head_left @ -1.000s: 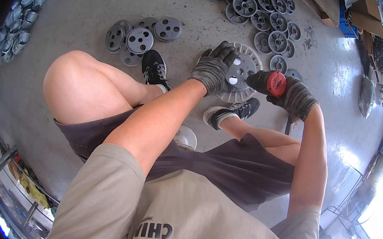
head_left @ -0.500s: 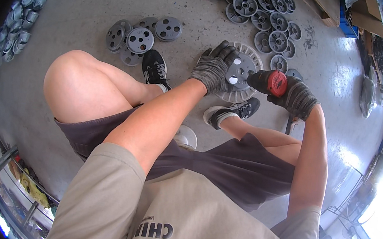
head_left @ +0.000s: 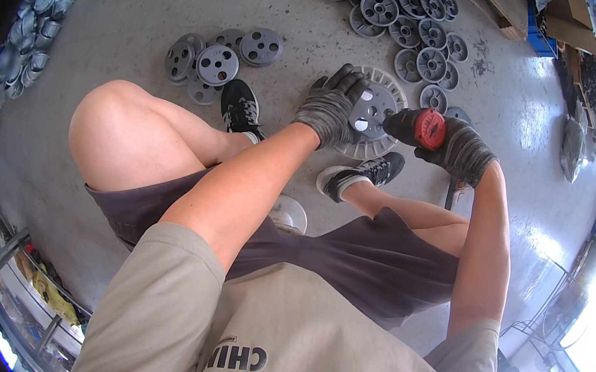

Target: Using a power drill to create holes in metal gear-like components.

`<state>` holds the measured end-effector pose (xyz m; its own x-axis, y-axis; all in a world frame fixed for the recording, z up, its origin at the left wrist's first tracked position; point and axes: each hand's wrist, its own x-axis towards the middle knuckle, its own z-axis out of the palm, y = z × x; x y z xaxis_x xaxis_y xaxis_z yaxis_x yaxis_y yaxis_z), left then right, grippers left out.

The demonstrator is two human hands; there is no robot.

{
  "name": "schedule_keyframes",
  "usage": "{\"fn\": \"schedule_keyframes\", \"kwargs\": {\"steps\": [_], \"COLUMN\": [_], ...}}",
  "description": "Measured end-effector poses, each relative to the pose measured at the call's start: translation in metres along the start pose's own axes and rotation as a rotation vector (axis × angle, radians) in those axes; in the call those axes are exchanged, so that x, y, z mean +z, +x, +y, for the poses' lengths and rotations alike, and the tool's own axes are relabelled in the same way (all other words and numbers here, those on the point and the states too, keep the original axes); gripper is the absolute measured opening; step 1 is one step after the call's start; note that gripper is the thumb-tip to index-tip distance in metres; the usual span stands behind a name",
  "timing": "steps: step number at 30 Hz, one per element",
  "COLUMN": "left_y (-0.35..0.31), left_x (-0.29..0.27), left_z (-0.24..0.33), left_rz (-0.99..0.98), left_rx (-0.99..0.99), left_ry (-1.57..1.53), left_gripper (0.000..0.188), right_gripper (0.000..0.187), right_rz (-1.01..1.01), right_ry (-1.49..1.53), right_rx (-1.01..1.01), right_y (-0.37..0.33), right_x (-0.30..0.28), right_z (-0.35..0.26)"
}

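My left hand [head_left: 331, 108], in a dark striped glove, lies with fingers extended on the left side of a grey disc [head_left: 380, 100]; I cannot tell whether the thumb grips its edge. My right hand [head_left: 460, 150], also gloved, is wrapped around a red and black power tool [head_left: 430, 130]. The tool's front end is at the disc's right side; contact cannot be confirmed.

The disc, pierced with round holes, sits within a larger ribbed ring [head_left: 369, 149] ahead of my feet. Both forearms reach forward, the left slanting to the right, the right nearly straight.

On the grey floor [head_left: 131, 32], holed discs [head_left: 217, 65] lie piled to the left and spoked wheels [head_left: 380, 9] at the upper right. A cardboard box [head_left: 575, 27] and blue crate [head_left: 542, 42] stand beyond.
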<state>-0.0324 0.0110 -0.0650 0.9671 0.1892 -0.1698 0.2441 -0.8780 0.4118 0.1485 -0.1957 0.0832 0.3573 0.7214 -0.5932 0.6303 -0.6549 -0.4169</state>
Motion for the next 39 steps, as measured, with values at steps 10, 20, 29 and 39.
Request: {"fn": "schedule_keyframes", "kwargs": {"steps": [10,20,29,39], "left_y": [0.0,0.03,0.031,0.037], "left_x": [-0.005,-0.032,-0.121,-0.157], "left_z": [0.0,0.039,0.069,-0.146], "left_rz": [-0.009,-0.18,-0.372,-0.582], "left_rx": [0.006,0.232,0.218,-0.435], "left_ry": [0.017,0.272,0.33,0.524], "left_gripper": [0.12,0.086,0.082,0.081], "right_gripper": [0.047,0.054,0.053,0.041], "right_rz": [0.169,0.05,0.05,0.074], "right_ry": [0.017,0.052,0.14,0.126], "right_rx": [-0.032,0.163,0.179,0.106], "right_y": [-0.011,-0.042,-0.062,-0.061], "right_x": [-0.009,-0.03,-0.03,-0.029], "right_z": [0.001,-0.021,-0.005,-0.008]}}
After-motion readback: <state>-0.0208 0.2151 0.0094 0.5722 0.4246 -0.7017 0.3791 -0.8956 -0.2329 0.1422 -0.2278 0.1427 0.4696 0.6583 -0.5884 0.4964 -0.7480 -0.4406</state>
